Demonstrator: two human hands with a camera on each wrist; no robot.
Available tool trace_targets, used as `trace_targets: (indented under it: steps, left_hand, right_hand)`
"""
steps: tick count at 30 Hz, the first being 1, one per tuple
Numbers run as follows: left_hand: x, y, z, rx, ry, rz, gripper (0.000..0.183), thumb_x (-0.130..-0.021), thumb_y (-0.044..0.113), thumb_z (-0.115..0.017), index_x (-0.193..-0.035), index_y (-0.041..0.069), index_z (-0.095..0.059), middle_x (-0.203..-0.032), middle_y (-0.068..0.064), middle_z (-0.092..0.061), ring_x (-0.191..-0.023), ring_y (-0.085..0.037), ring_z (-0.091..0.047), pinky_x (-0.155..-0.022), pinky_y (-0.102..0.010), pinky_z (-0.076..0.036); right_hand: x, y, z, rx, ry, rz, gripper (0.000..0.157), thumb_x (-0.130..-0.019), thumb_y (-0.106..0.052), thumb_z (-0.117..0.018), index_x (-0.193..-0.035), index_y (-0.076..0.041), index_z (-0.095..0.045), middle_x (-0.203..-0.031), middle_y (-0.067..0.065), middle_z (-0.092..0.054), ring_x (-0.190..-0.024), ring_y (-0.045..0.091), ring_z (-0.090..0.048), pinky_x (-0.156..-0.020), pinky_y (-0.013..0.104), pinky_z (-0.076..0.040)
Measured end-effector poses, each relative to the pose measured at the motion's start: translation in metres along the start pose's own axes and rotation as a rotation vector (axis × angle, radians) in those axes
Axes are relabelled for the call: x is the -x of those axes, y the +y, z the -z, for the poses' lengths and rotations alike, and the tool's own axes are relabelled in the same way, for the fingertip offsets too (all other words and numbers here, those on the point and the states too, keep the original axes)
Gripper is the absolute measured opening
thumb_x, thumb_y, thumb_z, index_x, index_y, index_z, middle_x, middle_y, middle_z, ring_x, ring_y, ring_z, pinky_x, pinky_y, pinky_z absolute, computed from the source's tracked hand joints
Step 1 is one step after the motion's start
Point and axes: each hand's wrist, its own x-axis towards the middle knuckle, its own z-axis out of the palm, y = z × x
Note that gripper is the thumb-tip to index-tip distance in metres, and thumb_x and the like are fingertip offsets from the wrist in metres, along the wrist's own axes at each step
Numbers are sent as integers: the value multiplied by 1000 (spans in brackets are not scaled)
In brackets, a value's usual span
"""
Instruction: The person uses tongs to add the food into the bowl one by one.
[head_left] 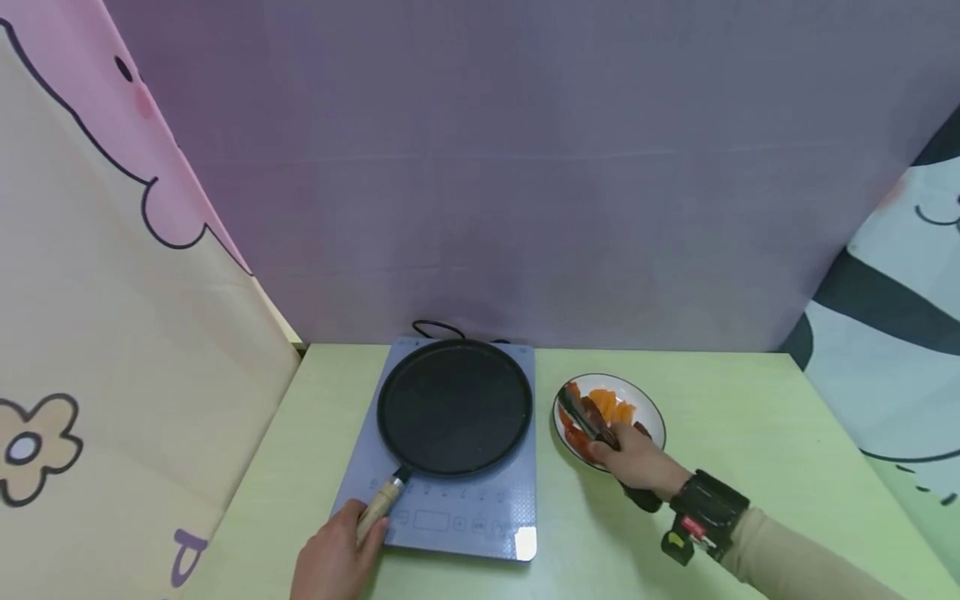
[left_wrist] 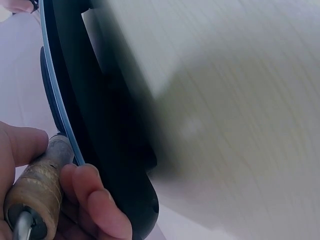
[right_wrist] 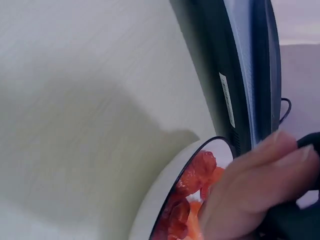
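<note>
My left hand grips the wooden handle of a flat black frying pan. The pan sits on an induction cooktop; in the left wrist view, thumb and fingers wrap the handle beside the cooktop's edge. Over a white, dark-rimmed plate, my right hand holds dark tongs, their tips above the food. Orange pieces and glossy red meat pieces lie on that plate. In the right wrist view, my fingers hide part of the red pieces.
A light green-yellow table carries everything. Behind it hangs a grey-purple cloth, with printed cloths at left and right. A black cable loops behind the cooktop, and a dark band with a device circles my right wrist.
</note>
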Motion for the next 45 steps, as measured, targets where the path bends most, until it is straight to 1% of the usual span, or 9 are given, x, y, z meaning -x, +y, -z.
trace_targets:
  steps: [5,12,16,20,23,26,32,39,45]
  left_hand:
    - [0,1,0,4,5,0,26,-80,36,-64,-84,12,-54,-60,3,-45,-48,-11,-39,-44,-33,-33]
    - [0,-1,0,-3,-10,10,28,-81,37,-63,-85,11,-54,-60,3,-44,-48,-11,-38,-43,-34,-33]
    - [0,-2,-1,-12,-19,15,28,-81,36,-64,-85,10,-54,-60,3,-45,-48,-12,-39,-43,-34,-33]
    - [-1,-1,0,-14,-20,9,28,-81,35,-64,-85,10,-54,-61,3,-46,-48,-12,-39,-43,-34,-33]
    - [-1,0,0,-14,-23,8,28,-81,35,-63,-85,10,-54,-61,3,-46,-48,-12,-39,-43,-34,-33]
    - [-1,-1,0,-17,-21,1,28,-81,35,-63,-86,9,-54,-61,3,-45,-49,-12,-38,-43,-34,-33]
    - [-1,-1,-1,-28,-10,-13,28,-81,36,-63,-86,9,-54,-61,2,-45,-49,-12,-38,-43,-34,-33]
    - [-2,-1,0,-27,-20,-3,28,-81,36,-63,-87,9,-54,-61,2,-46,-49,-12,-39,-44,-34,-33]
    - [-1,0,0,-24,-26,4,29,-81,35,-63,-86,8,-54,-61,2,-45,-49,-12,-39,-44,-34,-33]
  right_hand:
    - [-1,7,1,-137,-27,-9,27,-90,-27,-51,-91,0,-48,-67,7,-46,-42,20,-45,-40,31,-39]
    - [1,7,1,-248,-38,-92,32,-88,-32,-54,-95,-2,-44,-71,7,-46,-46,19,-42,-43,31,-38]
    - [2,8,-2,-266,-43,-109,32,-87,-31,-55,-95,-3,-43,-69,6,-45,-46,18,-41,-43,30,-36]
    - [1,11,-4,-223,-14,-89,30,-88,-29,-55,-94,-3,-43,-69,7,-45,-45,19,-42,-43,31,-37]
    - [1,14,-5,-193,3,-81,31,-87,-30,-56,-97,-3,-42,-74,9,-46,-48,21,-45,-44,32,-39]
    - [2,15,-5,-183,7,-75,32,-87,-31,-56,-99,-3,-42,-74,10,-47,-49,22,-46,-45,33,-40]
    - [2,13,-1,-163,39,-43,27,-89,-28,-54,-95,-3,-44,-73,11,-48,-48,22,-46,-44,33,-38]
    - [3,13,9,-23,101,86,30,-91,-29,-51,-100,-1,-45,-83,11,-46,-69,22,-44,-56,34,-39]
    - [6,15,13,16,117,81,32,-91,-30,-50,-102,-1,-44,-86,11,-46,-72,22,-44,-58,34,-40]
